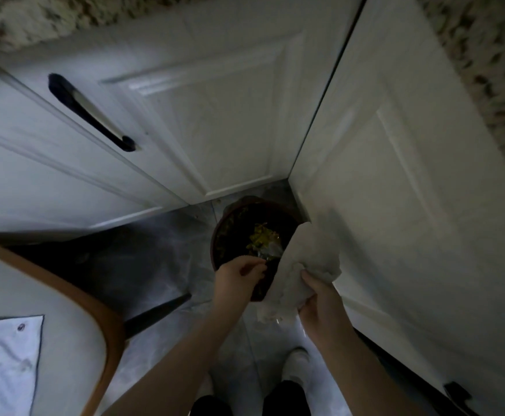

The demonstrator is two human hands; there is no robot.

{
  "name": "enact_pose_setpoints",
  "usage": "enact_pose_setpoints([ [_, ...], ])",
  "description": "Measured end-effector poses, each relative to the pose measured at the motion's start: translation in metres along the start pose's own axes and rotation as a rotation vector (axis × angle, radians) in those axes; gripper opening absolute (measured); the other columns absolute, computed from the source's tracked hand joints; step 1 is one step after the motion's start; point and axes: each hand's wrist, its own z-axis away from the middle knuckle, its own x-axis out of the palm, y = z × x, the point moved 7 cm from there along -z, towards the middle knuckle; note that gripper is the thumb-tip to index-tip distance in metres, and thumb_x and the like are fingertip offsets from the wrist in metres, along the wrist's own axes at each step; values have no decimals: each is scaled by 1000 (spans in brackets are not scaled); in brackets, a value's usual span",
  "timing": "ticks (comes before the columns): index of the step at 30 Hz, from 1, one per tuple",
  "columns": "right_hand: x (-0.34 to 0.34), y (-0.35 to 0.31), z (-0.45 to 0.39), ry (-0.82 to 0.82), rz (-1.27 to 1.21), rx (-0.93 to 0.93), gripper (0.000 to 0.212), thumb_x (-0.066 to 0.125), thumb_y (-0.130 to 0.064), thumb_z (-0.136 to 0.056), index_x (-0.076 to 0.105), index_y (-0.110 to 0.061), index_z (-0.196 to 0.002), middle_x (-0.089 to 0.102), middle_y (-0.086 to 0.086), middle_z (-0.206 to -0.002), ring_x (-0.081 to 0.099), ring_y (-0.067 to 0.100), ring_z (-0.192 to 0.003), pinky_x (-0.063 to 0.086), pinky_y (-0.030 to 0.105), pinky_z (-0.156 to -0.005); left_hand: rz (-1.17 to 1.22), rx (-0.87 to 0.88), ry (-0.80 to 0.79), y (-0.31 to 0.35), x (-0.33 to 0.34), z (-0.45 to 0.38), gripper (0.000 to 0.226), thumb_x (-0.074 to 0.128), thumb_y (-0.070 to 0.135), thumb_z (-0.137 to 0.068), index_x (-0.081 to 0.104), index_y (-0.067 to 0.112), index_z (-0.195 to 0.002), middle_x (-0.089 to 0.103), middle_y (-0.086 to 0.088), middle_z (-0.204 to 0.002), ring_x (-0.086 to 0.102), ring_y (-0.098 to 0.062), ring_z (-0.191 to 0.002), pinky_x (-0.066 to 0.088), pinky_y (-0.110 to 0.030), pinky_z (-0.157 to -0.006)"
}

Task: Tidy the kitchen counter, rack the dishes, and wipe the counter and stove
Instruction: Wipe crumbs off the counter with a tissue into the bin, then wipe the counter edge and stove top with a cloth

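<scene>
A round dark waste bin (230, 232) stands on the floor in the corner between two cabinet runs, with yellowish scraps and a bit of clear wrap inside. My right hand (323, 304) grips a crumpled white paper towel (302, 265) that hangs over the bin's right side. My left hand (239, 276) hovers over the bin's near rim with its fingers curled inward; the frame does not show whether it pinches anything.
White cabinet doors (215, 115) face me, one with a black handle (92, 115), and another door (410, 205) stands on the right. Speckled granite counter edge (491, 70) runs above. A white chair with a wooden rim (74, 298) is at the lower left. My feet (296, 364) stand on grey floor tiles.
</scene>
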Motion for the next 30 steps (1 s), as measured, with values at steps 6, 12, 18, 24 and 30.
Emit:
enact_pose_setpoints([
  [6, -4, -7, 9, -59, -1, -46, 40, 52, -11, -91, 48, -2, -130, 74, 10, -93, 72, 24, -84, 56, 36, -73, -22, -50, -62, -8, -6, -1, 48, 51, 1, -90, 52, 20, -134, 51, 2, -137, 45, -16, -128, 39, -25, -104],
  [12, 12, -15, 35, -39, 31, -1, 39, 48, -12, -96, 45, 3, -131, 65, 16, -97, 61, 28, -91, 49, 38, -83, 255, -119, -27, 10, -10, 10, 32, 51, 15, -95, 59, 22, -126, 54, -2, -133, 50, -16, -120, 40, -23, -94],
  [18, 55, -46, 106, -134, -65, -114, 32, 50, -5, -84, 56, 1, -114, 72, 14, -82, 69, 28, -77, 56, 36, -65, 572, -238, 1, 73, -37, 36, 29, 58, 30, -90, 65, 15, -114, 64, -1, -114, 58, -15, -97, 45, -27, -86],
  [24, 108, -84, 219, -252, -177, -144, 36, 56, -19, -91, 63, 2, -119, 61, 22, -124, 57, 34, -118, 42, 42, -103, 639, -43, -271, 177, -81, 111, 27, 57, 32, -87, 77, 19, -76, 74, -5, -86, 70, -16, -75, 54, -26, -62],
  [30, 135, -159, 379, -282, -300, -486, 43, 52, -39, -89, 75, -3, -95, 71, 17, -103, 71, 26, -87, 59, 34, -67, 500, 149, -335, 295, -120, 189, 50, 33, 41, -100, 64, 7, -118, 60, -7, -124, 53, -25, -117, 43, -37, -96],
])
